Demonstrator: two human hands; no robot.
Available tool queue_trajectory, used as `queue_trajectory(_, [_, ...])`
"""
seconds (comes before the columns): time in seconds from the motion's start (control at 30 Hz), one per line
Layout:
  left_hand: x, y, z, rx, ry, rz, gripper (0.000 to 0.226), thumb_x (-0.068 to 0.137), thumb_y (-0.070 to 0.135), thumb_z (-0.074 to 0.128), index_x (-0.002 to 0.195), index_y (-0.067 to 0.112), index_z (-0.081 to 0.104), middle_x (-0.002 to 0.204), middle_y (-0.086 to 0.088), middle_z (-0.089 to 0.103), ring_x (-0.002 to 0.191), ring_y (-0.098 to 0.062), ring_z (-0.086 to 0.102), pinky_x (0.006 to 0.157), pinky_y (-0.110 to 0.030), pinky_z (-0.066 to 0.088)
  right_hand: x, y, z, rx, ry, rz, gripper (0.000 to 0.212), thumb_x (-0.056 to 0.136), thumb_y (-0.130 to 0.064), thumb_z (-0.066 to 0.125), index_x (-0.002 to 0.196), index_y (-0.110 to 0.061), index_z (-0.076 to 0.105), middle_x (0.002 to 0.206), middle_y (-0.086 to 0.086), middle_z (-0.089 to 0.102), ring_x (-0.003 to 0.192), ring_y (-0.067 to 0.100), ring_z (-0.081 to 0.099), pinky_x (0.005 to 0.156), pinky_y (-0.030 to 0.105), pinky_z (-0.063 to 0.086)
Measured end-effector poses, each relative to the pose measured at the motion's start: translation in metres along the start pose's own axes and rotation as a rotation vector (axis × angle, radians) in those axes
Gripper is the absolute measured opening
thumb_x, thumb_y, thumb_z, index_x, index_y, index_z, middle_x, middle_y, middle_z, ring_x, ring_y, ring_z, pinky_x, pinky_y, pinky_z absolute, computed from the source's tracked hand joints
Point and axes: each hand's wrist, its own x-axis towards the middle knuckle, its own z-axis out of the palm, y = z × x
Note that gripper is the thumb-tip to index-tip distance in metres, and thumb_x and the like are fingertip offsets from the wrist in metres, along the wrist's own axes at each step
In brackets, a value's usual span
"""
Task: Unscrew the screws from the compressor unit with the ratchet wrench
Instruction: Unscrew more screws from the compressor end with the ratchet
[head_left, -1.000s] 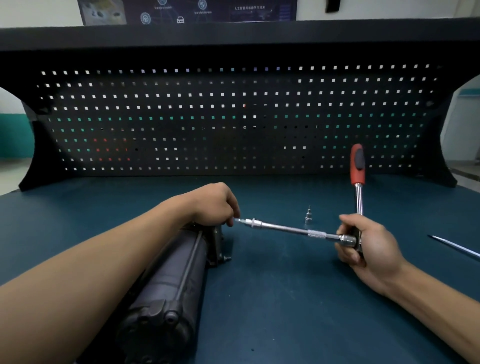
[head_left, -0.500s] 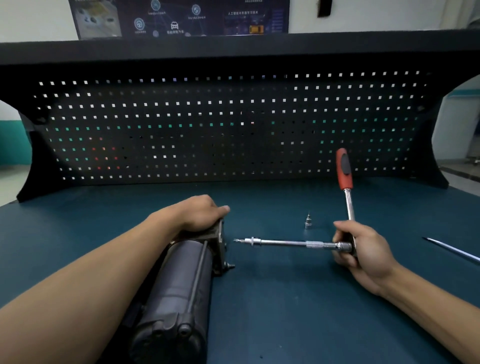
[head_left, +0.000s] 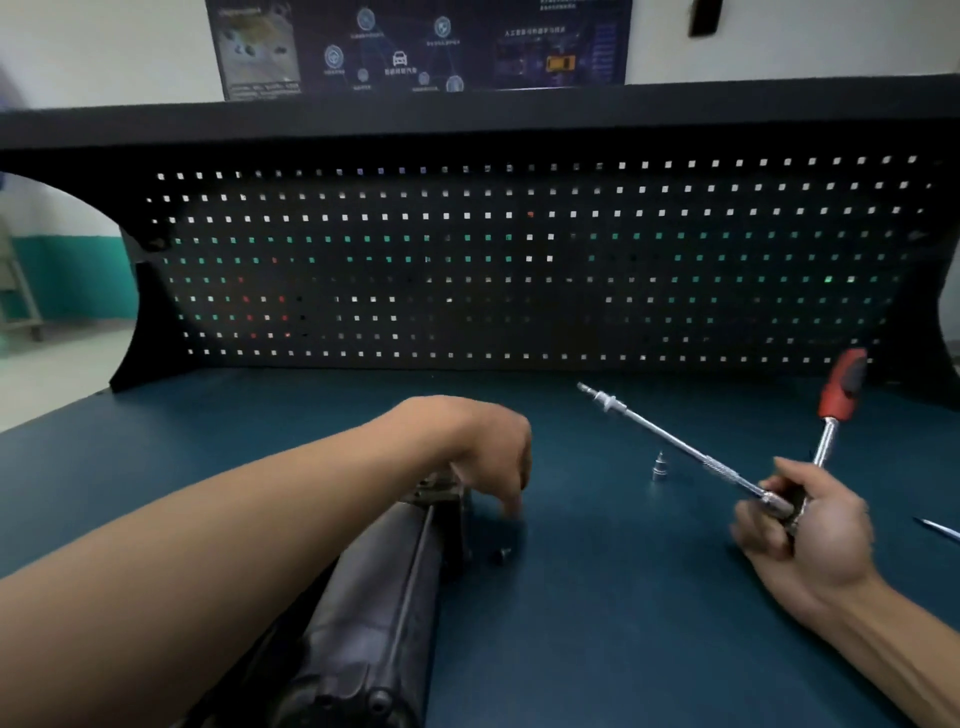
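The dark cylindrical compressor unit (head_left: 374, 613) lies on the blue bench, running from bottom centre toward the middle. My left hand (head_left: 483, 452) hovers over its far end, fingers hanging down toward the table and holding nothing I can see. A small dark screw head (head_left: 501, 555) shows beside that end; whether it is loose is unclear. My right hand (head_left: 810, 525) grips the head of the ratchet wrench (head_left: 831, 431). Its red handle points up and away. Its silver extension bar (head_left: 675, 447) slants up-left, with the tip in the air, clear of the compressor.
A small silver socket bit (head_left: 660, 465) stands upright on the bench between my hands. A thin metal rod (head_left: 940, 530) lies at the right edge. The black pegboard (head_left: 519, 260) closes off the back of the bench.
My right hand swung the extension tip away from the compressor end, up and toward the pegboard. My left hand lifted off the compressor's end and its fingers now point down beside it.
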Motion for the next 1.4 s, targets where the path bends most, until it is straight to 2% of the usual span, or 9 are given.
queue_trajectory(0.1, [0.020, 0.024, 0.004, 0.224, -0.209, -0.016, 0.028, 0.077, 0.040, 0.080, 0.077, 0.014, 0.070, 0.065, 0.004, 0.065, 0.050, -0.014, 0.058, 0.044, -0.020, 0.042, 0.000, -0.002, -0.001, 0.096, 0.028, 0.011, 0.051, 0.095, -0.025, 0.041, 0.044, -0.020, 0.042, 0.032, 0.003, 0.022, 0.035, 0.015, 0.014, 0.039, 0.024, 0.022])
queue_trajectory(0.23, [0.041, 0.037, 0.018, 0.419, -0.355, -0.044, 0.014, 0.090, 0.019, 0.064, 0.087, 0.006, 0.069, 0.087, -0.009, 0.070, 0.072, -0.026, 0.062, 0.070, -0.034, 0.054, 0.004, -0.010, -0.007, 0.132, 0.040, 0.011, 0.050, 0.095, -0.025, 0.040, 0.045, -0.020, 0.044, 0.032, 0.004, 0.021, 0.033, 0.015, 0.016, 0.039, 0.024, 0.022])
queue_trajectory(0.3, [0.049, 0.035, 0.018, 0.346, -0.408, -0.039, 0.017, 0.089, 0.012, 0.065, 0.099, 0.001, 0.072, 0.093, -0.010, 0.071, 0.077, -0.024, 0.061, 0.072, -0.031, 0.055, 0.006, -0.011, -0.008, 0.133, 0.037, 0.025, 0.050, 0.095, -0.024, 0.040, 0.045, -0.020, 0.043, 0.032, 0.004, 0.021, 0.032, 0.015, 0.017, 0.039, 0.024, 0.022])
queue_trajectory(0.43, [0.062, 0.031, 0.006, 0.012, -0.466, 0.039, 0.022, 0.085, 0.000, 0.068, 0.106, 0.002, 0.071, 0.092, -0.008, 0.070, 0.070, -0.017, 0.058, 0.055, -0.021, 0.046, 0.012, -0.010, -0.009, 0.153, 0.045, 0.053, 0.049, 0.095, -0.024, 0.041, 0.046, -0.020, 0.042, 0.033, 0.004, 0.021, 0.032, 0.015, 0.016, 0.038, 0.024, 0.022])
queue_trajectory(0.57, [0.083, 0.038, -0.007, -0.160, -0.333, 0.115, 0.014, 0.083, 0.003, 0.067, 0.094, 0.007, 0.074, 0.071, 0.000, 0.069, 0.060, -0.008, 0.061, 0.057, -0.019, 0.049, 0.015, -0.009, -0.011, 0.203, 0.048, 0.065, 0.049, 0.094, -0.024, 0.042, 0.045, -0.021, 0.042, 0.033, 0.003, 0.022, 0.032, 0.015, 0.016, 0.039, 0.026, 0.021])
queue_trajectory(0.73, [0.115, 0.041, -0.014, -0.250, -0.019, 0.152, 0.013, 0.078, 0.013, 0.071, 0.089, 0.012, 0.077, 0.083, 0.001, 0.076, 0.069, -0.010, 0.068, 0.061, -0.019, 0.053, 0.016, -0.009, -0.011, 0.206, 0.047, 0.076, 0.048, 0.093, -0.023, 0.042, 0.045, -0.020, 0.040, 0.033, 0.004, 0.021, 0.032, 0.015, 0.016, 0.041, 0.028, 0.020])
queue_trajectory(0.93, [0.137, 0.037, 0.001, -0.343, 0.336, 0.108, 0.012, 0.081, 0.014, 0.068, 0.087, 0.017, 0.078, 0.074, 0.014, 0.068, 0.075, -0.005, 0.064, 0.077, -0.022, 0.052, 0.018, -0.011, -0.013, 0.187, 0.052, 0.087, 0.045, 0.092, -0.023, 0.044, 0.047, -0.019, 0.043, 0.033, 0.005, 0.021, 0.033, 0.016, 0.016, 0.044, 0.031, 0.018])
queue_trajectory(1.23, [0.139, 0.033, 0.009, -0.398, 0.324, 0.071, 0.008, 0.084, 0.015, 0.073, 0.090, 0.020, 0.076, 0.091, 0.007, 0.073, 0.088, -0.010, 0.066, 0.084, -0.025, 0.054, 0.019, -0.008, -0.013, 0.132, 0.034, 0.076, 0.041, 0.092, -0.021, 0.046, 0.051, -0.018, 0.045, 0.033, 0.003, 0.022, 0.033, 0.016, 0.016, 0.044, 0.030, 0.023])
queue_trajectory(1.4, [0.119, 0.032, 0.006, -0.204, 0.265, 0.090, 0.024, 0.093, 0.017, 0.053, 0.107, 0.017, 0.072, 0.117, 0.003, 0.066, 0.110, -0.019, 0.059, 0.095, -0.020, 0.044, 0.014, -0.008, -0.016, 0.034, 0.017, 0.068, 0.042, 0.090, -0.020, 0.046, 0.048, -0.017, 0.045, 0.033, 0.003, 0.023, 0.033, 0.016, 0.017, 0.043, 0.030, 0.021])
